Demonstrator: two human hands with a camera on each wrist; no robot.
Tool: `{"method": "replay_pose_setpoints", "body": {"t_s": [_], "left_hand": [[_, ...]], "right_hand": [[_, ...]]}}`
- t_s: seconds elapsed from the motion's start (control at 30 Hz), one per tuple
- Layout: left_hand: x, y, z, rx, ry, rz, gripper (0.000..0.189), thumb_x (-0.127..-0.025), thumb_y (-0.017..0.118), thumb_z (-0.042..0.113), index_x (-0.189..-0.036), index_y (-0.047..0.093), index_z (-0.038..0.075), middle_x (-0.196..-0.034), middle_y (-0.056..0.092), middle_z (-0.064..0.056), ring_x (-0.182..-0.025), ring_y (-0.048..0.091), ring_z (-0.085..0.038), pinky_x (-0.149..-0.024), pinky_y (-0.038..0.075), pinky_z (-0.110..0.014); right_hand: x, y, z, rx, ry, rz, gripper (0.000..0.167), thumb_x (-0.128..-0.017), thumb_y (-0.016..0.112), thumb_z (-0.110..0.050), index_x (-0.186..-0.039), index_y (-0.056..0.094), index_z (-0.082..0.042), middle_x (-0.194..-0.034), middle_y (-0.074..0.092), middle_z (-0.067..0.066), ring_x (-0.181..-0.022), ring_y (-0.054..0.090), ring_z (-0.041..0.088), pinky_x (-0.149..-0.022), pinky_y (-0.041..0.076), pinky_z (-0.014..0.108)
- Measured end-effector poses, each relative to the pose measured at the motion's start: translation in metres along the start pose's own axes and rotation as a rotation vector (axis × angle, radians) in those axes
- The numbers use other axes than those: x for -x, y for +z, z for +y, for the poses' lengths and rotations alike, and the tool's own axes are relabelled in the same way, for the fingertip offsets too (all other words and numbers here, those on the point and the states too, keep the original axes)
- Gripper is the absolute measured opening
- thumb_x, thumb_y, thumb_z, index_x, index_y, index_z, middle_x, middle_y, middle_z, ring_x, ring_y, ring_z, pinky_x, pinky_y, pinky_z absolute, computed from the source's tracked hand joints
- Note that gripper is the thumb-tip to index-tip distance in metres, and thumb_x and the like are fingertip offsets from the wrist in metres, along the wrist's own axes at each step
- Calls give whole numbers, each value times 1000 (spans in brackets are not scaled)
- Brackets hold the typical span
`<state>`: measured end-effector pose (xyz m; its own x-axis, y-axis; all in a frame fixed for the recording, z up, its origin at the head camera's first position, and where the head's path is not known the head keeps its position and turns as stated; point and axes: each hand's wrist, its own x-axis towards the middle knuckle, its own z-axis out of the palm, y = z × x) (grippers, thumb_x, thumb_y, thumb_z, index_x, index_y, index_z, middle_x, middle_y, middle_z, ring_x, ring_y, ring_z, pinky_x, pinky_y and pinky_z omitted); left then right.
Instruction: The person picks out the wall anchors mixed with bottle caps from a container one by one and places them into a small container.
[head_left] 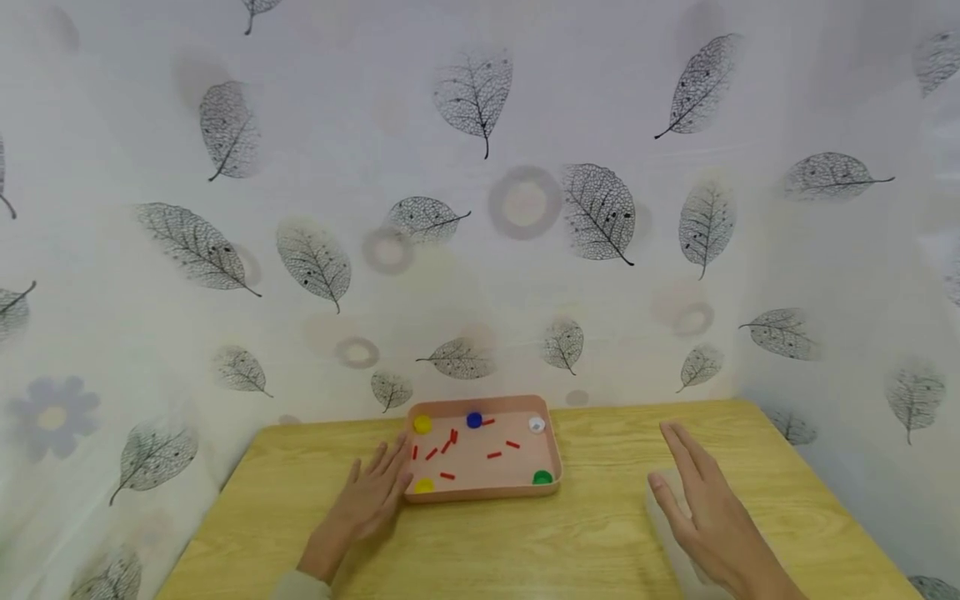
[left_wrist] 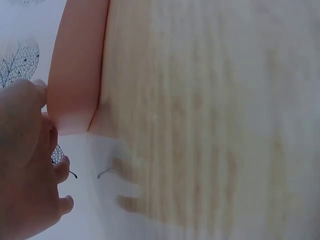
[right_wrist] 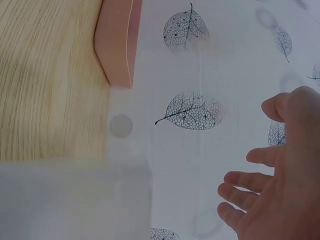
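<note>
A pink tray [head_left: 480,494] lies on the table with small red sticks [head_left: 447,476] scattered inside. Round caps sit around its edges: a yellow cap [head_left: 422,425] at back left, another yellow cap [head_left: 424,485] at front left, a blue cap [head_left: 474,420], a white cap [head_left: 536,425] and a green cap [head_left: 542,477]. My left hand [head_left: 367,498] is at the tray's left side, fingers extended against or right beside its wall. To the right, my right hand [head_left: 708,517] hovers with straight fingers, holding nothing, over a whitish translucent box [right_wrist: 75,200].
The wood-grain table [head_left: 600,533] runs back to a leaf-patterned curtain [head_left: 480,292], which also hangs along both sides. The translucent box stands right of the tray, partly hidden under the right hand in the head view.
</note>
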<state>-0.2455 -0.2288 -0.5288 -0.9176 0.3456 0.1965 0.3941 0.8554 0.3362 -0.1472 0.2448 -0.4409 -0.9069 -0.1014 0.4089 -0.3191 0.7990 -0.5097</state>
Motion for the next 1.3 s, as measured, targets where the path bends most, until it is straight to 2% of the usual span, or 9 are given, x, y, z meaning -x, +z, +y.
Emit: {"method": "replay_pose_setpoints", "body": {"t_s": [0.13, 0.27, 0.63, 0.73, 0.87, 1.0, 1.17, 1.3], "left_hand": [[3, -4, 8, 3, 8, -8, 55, -113, 34, 32, -161, 32, 5, -167, 28, -13, -149, 27, -48, -113, 14, -75], [8, -5, 14, -25, -6, -16, 55, -113, 36, 32, -162, 30, 7, -167, 27, -10, -150, 26, -45, -116, 13, -72], [28, -2, 30, -36, -3, 29, 56, -112, 40, 33, -161, 33, 8, -166, 32, -8, -148, 31, -44, -115, 18, -71], [32, -5, 35, -21, -14, 6, 56, -112, 40, 33, -161, 32, 8, -167, 31, -9, -148, 30, -46, -115, 16, -71], [38, -9, 42, -51, -47, -45, 58, -112, 35, 37, -162, 29, 9, -168, 27, -6, -152, 26, -41, -118, 13, -67], [44, -8, 46, -44, -58, -58, 59, -113, 33, 40, -164, 26, 11, -169, 24, -4, -152, 25, -41, -118, 12, -68], [49, -4, 47, -46, -27, -26, 58, -112, 38, 38, -164, 28, 13, -169, 26, -3, -148, 32, -46, -115, 16, -72], [52, -4, 51, -70, -48, -58, 59, -112, 36, 40, -163, 29, 13, -169, 26, -2, -150, 30, -42, -117, 15, -69]], "right_hand": [[-4, 10, -10, -12, -4, -6, 71, -108, 53, -34, -167, 13, -23, -166, 25, 19, -143, 32, 51, -98, 36, 74], [-8, 20, -17, -21, -26, 0, 71, -108, 54, -34, -167, 15, -22, -165, 28, 19, -144, 33, 48, -101, 36, 73], [-17, 47, -26, -74, -59, 31, 70, -104, 63, -30, -163, 28, -17, -161, 35, 19, -142, 37, 46, -101, 37, 74], [-20, 54, -28, -85, -73, 32, 70, -103, 64, -30, -162, 30, -16, -160, 37, 17, -142, 38, 45, -101, 39, 73], [-23, 62, -29, -95, -83, 26, 69, -102, 66, -27, -161, 33, -14, -159, 38, 17, -141, 40, 45, -100, 40, 73], [-25, 68, -28, -104, -88, 27, 68, -99, 69, -22, -158, 37, -11, -157, 40, 18, -139, 42, 46, -100, 40, 73], [-27, 75, -27, -113, -108, 31, 65, -98, 72, -22, -154, 43, -8, -151, 46, 19, -130, 52, 41, -97, 46, 68], [-29, 83, -26, -126, -133, 39, 60, -97, 73, -23, -149, 48, -7, -144, 53, 16, -118, 59, 34, -89, 53, 60]]}}
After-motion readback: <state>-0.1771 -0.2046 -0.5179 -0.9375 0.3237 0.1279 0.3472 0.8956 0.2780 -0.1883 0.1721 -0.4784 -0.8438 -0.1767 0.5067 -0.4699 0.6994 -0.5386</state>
